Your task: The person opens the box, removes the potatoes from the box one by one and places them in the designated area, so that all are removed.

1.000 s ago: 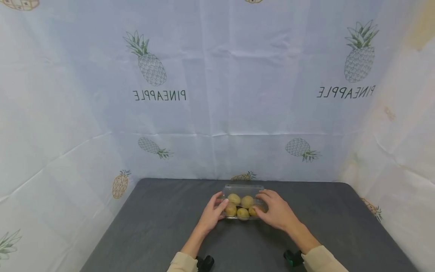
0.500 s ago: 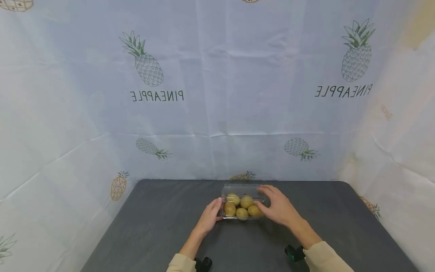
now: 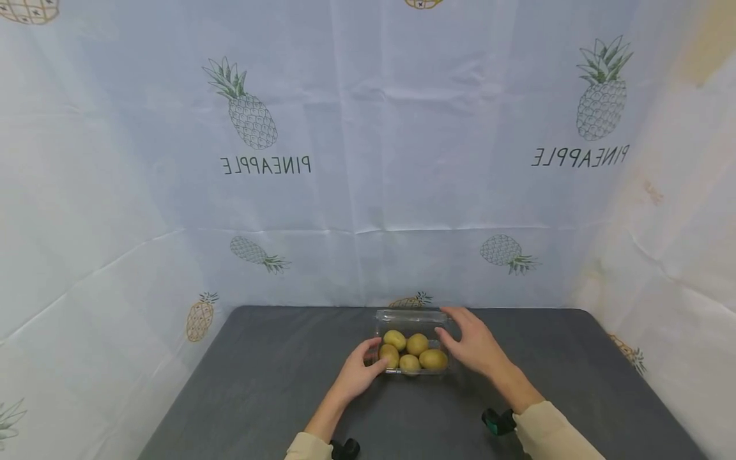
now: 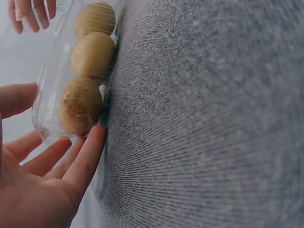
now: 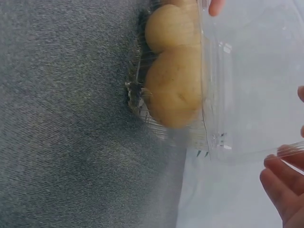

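Observation:
A clear plastic clamshell box (image 3: pixel 397 372) with several yellow-brown potatoes (image 5: pixel 178 88) in it sits at the back middle of the table. Its see-through lid (image 5: pixel 247 95) stands raised at the back in the head view. My right hand (image 3: pixel 474 342) holds the lid's right edge, thumb in front and fingertips (image 5: pixel 280 166) at the rim. At the box's left front corner is my left hand (image 3: pixel 356 372), which grips it. In the left wrist view its thumb is on the plastic and its fingers (image 4: pixel 88 156) are against the end, one low near the tabletop.
The table (image 3: pixel 259 396) has a dark grey cloth top with a rounded back edge. Behind it hangs a pale curtain (image 3: pixel 356 191) with pineapple prints, which also closes off both sides. Dark wrist mounts (image 3: pixel 499 421) sit below both hands.
The lid has swung up toward the back, and the potatoes show more plainly. My right hand has moved up and back with it. The left hand has shifted slightly toward the front corner.

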A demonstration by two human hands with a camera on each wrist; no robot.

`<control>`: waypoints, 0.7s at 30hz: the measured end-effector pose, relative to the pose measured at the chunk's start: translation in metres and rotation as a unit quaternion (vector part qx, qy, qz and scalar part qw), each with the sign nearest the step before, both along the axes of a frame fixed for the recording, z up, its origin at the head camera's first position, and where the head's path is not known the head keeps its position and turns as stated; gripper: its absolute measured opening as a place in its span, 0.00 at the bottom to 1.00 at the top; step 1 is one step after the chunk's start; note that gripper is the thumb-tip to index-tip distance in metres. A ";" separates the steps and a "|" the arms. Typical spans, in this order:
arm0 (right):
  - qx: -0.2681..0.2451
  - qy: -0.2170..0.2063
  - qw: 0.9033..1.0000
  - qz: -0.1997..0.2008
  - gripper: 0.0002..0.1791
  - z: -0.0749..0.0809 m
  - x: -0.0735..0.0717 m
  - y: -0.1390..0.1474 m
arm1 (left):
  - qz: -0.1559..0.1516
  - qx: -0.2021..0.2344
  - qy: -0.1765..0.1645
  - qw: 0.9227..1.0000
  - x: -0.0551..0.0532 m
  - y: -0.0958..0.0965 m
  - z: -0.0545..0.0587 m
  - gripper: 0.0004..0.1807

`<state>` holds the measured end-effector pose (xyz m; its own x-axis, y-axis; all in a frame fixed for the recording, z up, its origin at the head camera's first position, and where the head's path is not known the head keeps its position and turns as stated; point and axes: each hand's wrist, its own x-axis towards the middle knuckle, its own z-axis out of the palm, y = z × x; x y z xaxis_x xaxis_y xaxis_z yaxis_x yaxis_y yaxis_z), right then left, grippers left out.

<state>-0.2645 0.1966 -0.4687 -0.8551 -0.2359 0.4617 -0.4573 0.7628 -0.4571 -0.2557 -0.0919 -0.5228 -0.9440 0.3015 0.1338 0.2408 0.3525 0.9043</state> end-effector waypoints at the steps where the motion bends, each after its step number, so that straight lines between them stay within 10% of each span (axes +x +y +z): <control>1: -0.005 -0.002 1.000 -0.003 0.28 0.000 -0.001 0.000 | 0.000 -0.002 0.000 1.000 0.000 0.000 0.000 0.32; 21: -0.149 -0.079 0.985 -0.031 0.28 -0.006 -0.023 -0.002 | 0.016 -0.019 0.013 1.000 -0.003 0.004 0.003 0.35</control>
